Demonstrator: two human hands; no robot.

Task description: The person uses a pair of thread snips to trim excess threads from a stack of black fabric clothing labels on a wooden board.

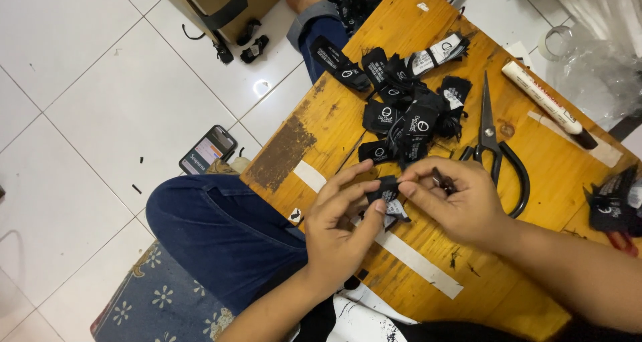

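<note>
Both hands meet over the near part of the table [535, 181], and together they pinch one small black label [386, 189]. The left hand [338, 225] closes on it from the left, with the thumb below and the fingertips on its upper edge; the right hand [458, 205] closes on its right side with thumb and forefinger. The other fingers of the right hand are curled, and something small and dark shows between them, but I cannot tell what it is. The label is held just above the wood, near a long white strip [414, 260] that is stuck across the table. I judge the label to be very light, thin and soft, like woven cloth, so it will bend and fold easily and will not break; it looks best held at its edges or ends with the fingertips, because a grip in the middle would crumple it. Behind the hands lies a loose pile of labels [404, 115] of the same kind, black with white print. Black scissors [495, 148] lie just right of the pile, near the right hand, and a white marker [548, 103] lies farther right. More labels [612, 205] rest at the right edge. On the floor [100, 81] lies a phone [208, 149], well apart from the table.
</note>
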